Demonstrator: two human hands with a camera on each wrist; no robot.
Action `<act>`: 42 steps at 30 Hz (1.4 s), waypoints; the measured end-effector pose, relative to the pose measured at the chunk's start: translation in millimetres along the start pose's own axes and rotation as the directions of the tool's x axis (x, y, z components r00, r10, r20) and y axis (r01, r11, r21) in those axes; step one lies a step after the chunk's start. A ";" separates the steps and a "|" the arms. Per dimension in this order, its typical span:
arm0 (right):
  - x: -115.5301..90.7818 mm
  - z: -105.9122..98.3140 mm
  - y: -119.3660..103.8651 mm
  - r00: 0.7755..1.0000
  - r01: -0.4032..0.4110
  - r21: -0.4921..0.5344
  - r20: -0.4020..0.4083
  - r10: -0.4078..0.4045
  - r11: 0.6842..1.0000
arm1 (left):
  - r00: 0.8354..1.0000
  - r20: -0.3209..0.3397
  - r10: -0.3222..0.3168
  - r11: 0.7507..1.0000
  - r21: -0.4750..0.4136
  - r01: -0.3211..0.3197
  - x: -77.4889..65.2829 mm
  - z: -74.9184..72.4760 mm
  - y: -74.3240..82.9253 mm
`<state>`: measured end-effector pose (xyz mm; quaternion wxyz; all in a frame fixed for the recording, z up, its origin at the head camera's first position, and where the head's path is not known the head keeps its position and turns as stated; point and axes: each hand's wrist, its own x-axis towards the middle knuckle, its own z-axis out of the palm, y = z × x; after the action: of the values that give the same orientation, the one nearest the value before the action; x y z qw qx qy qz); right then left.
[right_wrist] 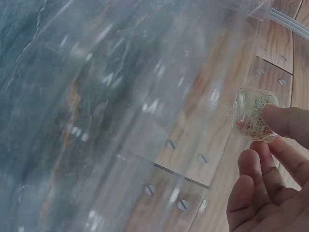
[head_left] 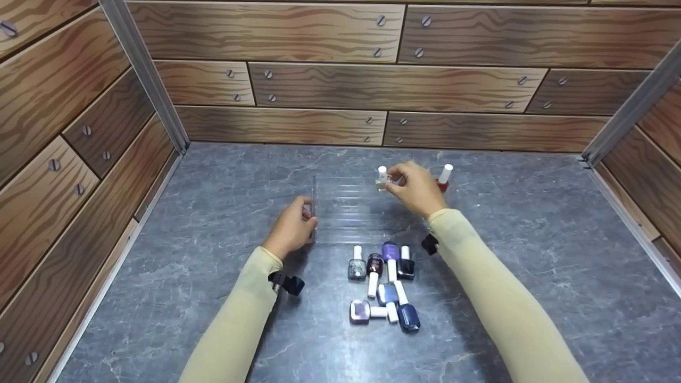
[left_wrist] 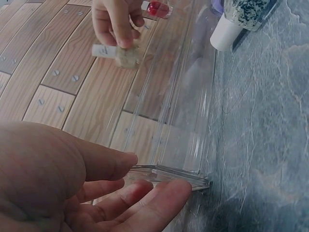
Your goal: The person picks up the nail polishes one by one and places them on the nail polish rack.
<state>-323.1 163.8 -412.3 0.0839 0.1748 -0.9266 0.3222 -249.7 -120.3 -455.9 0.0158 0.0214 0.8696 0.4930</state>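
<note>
Plank-patterned walls (head_left: 319,85) stand behind and to both sides of the rack, and the grey desk (head_left: 223,170) spreads out beneath it. The clear rack (head_left: 348,221) itself lies in front of the person. At its left end the left hand (head_left: 291,226) pinches the edge between thumb and fingers; over its far part the right hand (head_left: 420,189) pinches a pale bottle (head_left: 381,184). A red bottle (head_left: 442,185) stands by the rack's far right corner, in it or beside it, I can't tell. Seven bottles (head_left: 408,317) lie just on the rack's near side.
</note>
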 end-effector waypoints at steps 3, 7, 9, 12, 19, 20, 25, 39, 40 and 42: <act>0.6 1.9 3.4 1.000 -0.016 0.002 0.015 0.016 1.000 | 1.000 0.010 -0.011 1.000 0.002 0.011 -0.7 0.1 0.0; 1.0 2.8 7.1 1.000 -0.026 0.021 0.019 0.025 0.999 | 1.000 0.017 -0.021 1.000 0.000 0.021 -0.6 0.2 0.7; 1.7 3.6 8.6 1.000 -0.022 0.041 0.019 0.021 0.999 | 1.000 0.013 -0.026 1.000 0.001 0.026 -0.2 0.4 1.0; 3.0 5.1 10.9 0.999 -0.038 0.084 0.025 0.036 0.996 | 0.999 0.008 -0.031 1.000 0.001 0.031 0.5 0.6 0.6; 2.4 5.0 15.8 0.994 -0.106 0.144 0.051 0.100 0.984 | 1.000 0.016 -0.026 1.000 -0.002 0.026 0.5 1.3 0.3; 2.5 4.8 15.8 0.993 -0.107 0.144 0.055 0.100 0.984 | 1.000 0.016 -0.024 1.000 0.002 0.024 0.5 1.2 0.1; 3.7 5.0 14.2 0.993 -0.100 0.132 0.077 0.090 0.986 | 1.000 0.010 -0.022 1.000 0.021 0.021 0.8 0.4 -0.3; -36.0 -16.5 8.1 0.997 0.048 0.143 -0.065 -0.039 0.989 | 1.000 0.009 -0.014 1.000 0.024 0.014 1.5 0.4 1.4; -41.7 -19.0 8.3 0.995 0.070 0.147 -0.076 -0.060 0.987 | 1.000 0.006 -0.012 1.000 0.025 0.012 1.2 0.2 0.7; -52.7 -23.4 9.0 0.990 0.110 0.149 -0.103 -0.095 0.983 | 1.000 0.001 -0.008 1.000 0.028 0.007 0.5 -0.6 -0.7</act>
<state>-276.7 199.2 -413.3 0.1310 0.2129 -0.8834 0.3963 -250.2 -121.1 -456.2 0.0178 0.0186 0.8765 0.4806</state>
